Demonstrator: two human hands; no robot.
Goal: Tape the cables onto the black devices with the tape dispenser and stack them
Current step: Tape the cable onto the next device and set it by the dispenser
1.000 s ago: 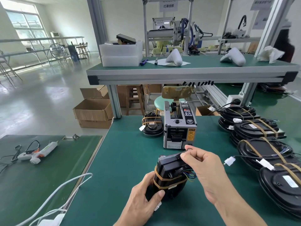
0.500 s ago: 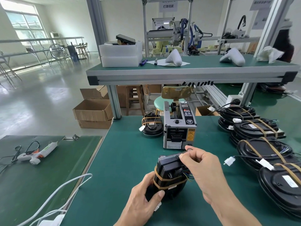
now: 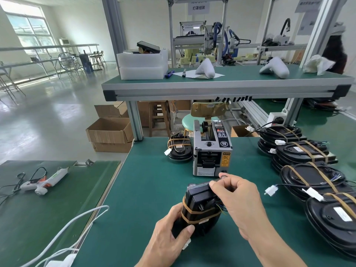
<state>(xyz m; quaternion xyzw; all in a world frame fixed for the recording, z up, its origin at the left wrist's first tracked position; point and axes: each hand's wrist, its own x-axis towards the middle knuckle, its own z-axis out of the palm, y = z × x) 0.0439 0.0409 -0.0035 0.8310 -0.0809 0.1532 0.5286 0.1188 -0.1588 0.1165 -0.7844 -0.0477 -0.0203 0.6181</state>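
Observation:
A black device (image 3: 198,209) stands tilted on edge on the green table (image 3: 150,189), two brown tape bands round its middle. My left hand (image 3: 171,234) grips its lower left side. My right hand (image 3: 237,199) curls over its top right corner, fingertips pinching at the upper edge; what they pinch is hidden. Thin coloured wires (image 3: 221,208) stick out under that hand. The grey tape dispenser (image 3: 212,149) stands just behind. One taped device (image 3: 180,149) lies left of the dispenser. Stacks of taped devices (image 3: 312,176) line the right side.
A white connector (image 3: 271,190) on a black lead lies between my right hand and the stacks. A glue gun (image 3: 44,182) rests on the lower left table. White cable (image 3: 77,224) runs at the bottom left. A raised shelf (image 3: 221,85) spans behind; cardboard boxes (image 3: 109,133) sit on the floor.
My right hand's fingers have shifted slightly left along the device's top edge. The left hand and the device stay where they were.

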